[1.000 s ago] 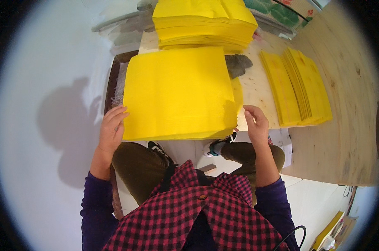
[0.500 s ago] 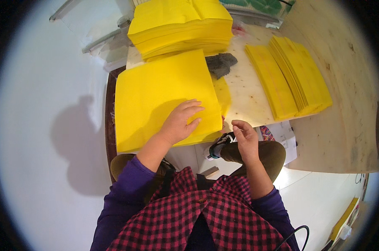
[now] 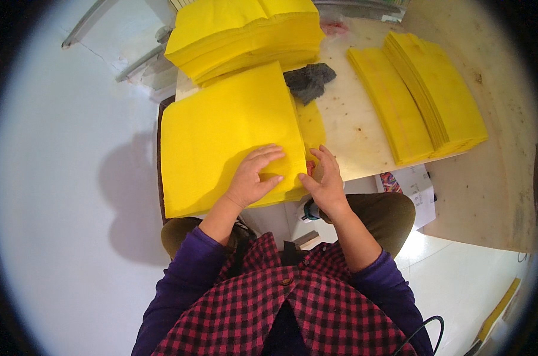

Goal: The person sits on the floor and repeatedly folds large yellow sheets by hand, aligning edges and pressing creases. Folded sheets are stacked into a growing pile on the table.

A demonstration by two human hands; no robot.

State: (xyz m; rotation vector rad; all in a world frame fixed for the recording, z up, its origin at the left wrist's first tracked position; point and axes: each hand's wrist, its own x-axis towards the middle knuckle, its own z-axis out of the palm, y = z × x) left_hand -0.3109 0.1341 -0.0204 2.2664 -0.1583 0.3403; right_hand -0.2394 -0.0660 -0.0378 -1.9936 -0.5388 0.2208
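Note:
A square stack of yellow cloth sheets (image 3: 221, 124) lies near the table's left front edge. My left hand (image 3: 254, 175) rests on its top near the front right corner, fingers spread and holding nothing. Beside the stack's right edge is my right hand (image 3: 325, 181), fingers apart, its thumb tip at the stack's corner. A small red item (image 3: 310, 168) shows between the right hand and the stack; I cannot make out its kind. Just right of the stack's far corner lies a crumpled dark grey cloth (image 3: 309, 82).
Behind stands a taller pile of yellow cloth (image 3: 245, 41). Folded yellow cloth bundles (image 3: 435, 95) lie on the right of the wooden table (image 3: 364, 130). A curved wooden panel (image 3: 483, 196) rises at the right. Below the table edge, printed paper (image 3: 417, 190) shows beside my knee.
My right hand has moved left and forward to the stack's right edge, its fingers spreading. My left hand stays on the stack. The view has shifted slightly.

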